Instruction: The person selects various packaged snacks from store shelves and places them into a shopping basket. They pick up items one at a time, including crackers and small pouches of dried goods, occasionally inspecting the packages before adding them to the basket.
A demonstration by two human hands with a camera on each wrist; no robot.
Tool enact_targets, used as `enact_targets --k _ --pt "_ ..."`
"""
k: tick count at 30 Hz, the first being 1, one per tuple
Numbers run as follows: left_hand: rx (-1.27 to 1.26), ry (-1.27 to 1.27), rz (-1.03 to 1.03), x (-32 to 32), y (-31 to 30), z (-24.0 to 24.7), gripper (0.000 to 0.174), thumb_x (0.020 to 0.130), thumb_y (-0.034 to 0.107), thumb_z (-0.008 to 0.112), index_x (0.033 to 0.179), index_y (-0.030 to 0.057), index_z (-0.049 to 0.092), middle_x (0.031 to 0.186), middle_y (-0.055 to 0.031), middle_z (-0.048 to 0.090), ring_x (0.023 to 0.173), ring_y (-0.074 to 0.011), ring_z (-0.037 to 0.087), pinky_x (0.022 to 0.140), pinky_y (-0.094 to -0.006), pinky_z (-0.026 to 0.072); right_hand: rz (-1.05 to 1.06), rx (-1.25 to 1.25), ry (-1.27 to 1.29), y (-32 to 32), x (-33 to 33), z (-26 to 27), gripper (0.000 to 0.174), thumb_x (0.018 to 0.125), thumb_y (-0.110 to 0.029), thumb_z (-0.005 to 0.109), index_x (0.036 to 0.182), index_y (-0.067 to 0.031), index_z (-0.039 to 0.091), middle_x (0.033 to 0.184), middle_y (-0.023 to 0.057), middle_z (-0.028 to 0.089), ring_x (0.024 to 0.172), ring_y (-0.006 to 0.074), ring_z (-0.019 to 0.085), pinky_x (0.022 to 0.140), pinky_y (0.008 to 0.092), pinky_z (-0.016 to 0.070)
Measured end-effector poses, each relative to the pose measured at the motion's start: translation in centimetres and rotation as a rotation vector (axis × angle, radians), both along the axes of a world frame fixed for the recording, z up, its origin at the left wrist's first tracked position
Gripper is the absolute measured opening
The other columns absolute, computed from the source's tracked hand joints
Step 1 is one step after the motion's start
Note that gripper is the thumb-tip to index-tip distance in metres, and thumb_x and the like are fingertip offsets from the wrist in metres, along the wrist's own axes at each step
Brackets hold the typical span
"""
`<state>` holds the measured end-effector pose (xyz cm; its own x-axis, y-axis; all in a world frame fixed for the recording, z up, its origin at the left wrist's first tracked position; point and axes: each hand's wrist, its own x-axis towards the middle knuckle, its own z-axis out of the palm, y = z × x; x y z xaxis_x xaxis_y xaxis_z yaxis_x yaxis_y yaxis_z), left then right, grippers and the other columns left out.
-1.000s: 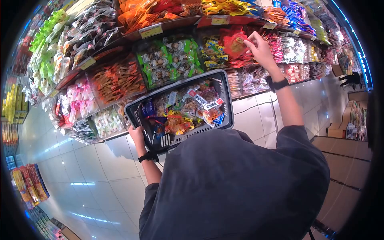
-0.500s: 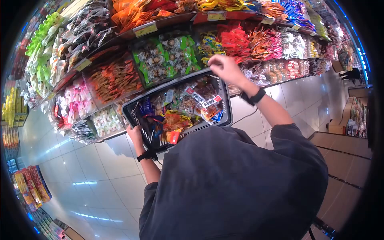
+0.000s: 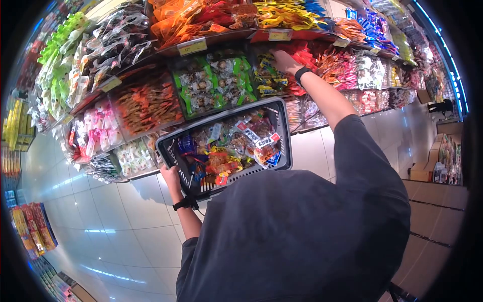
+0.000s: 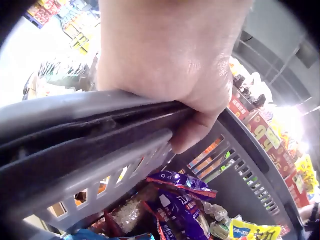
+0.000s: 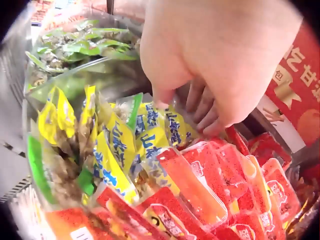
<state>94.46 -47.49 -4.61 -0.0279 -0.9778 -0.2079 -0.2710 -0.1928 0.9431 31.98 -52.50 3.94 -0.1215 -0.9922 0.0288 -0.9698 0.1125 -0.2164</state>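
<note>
My left hand (image 3: 171, 176) grips the left rim of a dark grey shopping basket (image 3: 173, 137); in the left wrist view the thumb (image 4: 192, 132) hooks over the rim. Several snack packets lie inside, among them purple packets (image 4: 182, 210) and a red-orange packet (image 3: 226, 167). My right hand (image 3: 287, 63) reaches into a shelf bin. Seen from the right wrist, its thumb and bent fingers stand apart, the tips right at yellow packets with blue lettering (image 5: 155, 137). Red packets (image 5: 220, 175) lie just beside them, under the heel of the hand.
A bin of green-and-clear packets (image 3: 216, 80) adjoins on the left. Above runs a shelf ledge with price tags (image 3: 192, 46) and orange packets (image 3: 176, 17). More snack bins (image 3: 146, 103) line the display. Cartons (image 3: 427, 158) stand on the floor at right.
My right hand brought a red packet from the shelf to the basket and let it go, then returned to the yellow packets. My left hand stays on the basket rim.
</note>
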Motion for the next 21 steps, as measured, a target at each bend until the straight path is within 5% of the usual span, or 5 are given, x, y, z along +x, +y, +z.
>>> enact_targets --k 5,14,21 --pt "0.029 0.037 0.021 -0.3 0.2 0.7 0.027 0.061 -0.002 0.055 0.085 -0.0045 0.066 0.076 -0.0067 0.067 0.065 -0.0155 0.059 0.063 -0.0277 0.0472 0.036 -0.027 0.058 -2.1 -0.3 -1.2 0.069 0.076 -0.03 0.074 0.134 -0.0056 0.047 0.129 0.0239 0.054 0.116 0.0414 0.053 0.096 0.0453 0.0457" --pt "0.082 0.059 0.015 -0.4 0.2 1.2 0.025 0.062 -0.001 0.055 0.084 -0.0047 0.066 0.075 -0.0054 0.066 0.065 -0.0144 0.057 0.063 -0.0271 0.0463 0.094 0.198 0.027 -2.4 -0.1 -1.2 0.071 0.074 -0.028 0.075 0.136 -0.0068 0.044 0.118 0.0227 0.061 0.11 0.0403 0.057 0.092 0.0441 0.0484" --pt "0.107 0.083 0.034 -0.4 0.2 0.9 0.025 0.062 -0.002 0.054 0.083 -0.0046 0.065 0.076 -0.0049 0.066 0.065 -0.0143 0.057 0.063 -0.0271 0.0461 0.063 0.121 -0.13 -2.6 -0.2 -1.6 0.071 0.074 -0.028 0.075 0.137 -0.0096 0.045 0.125 0.0199 0.059 0.115 0.0372 0.057 0.093 0.0417 0.0486"
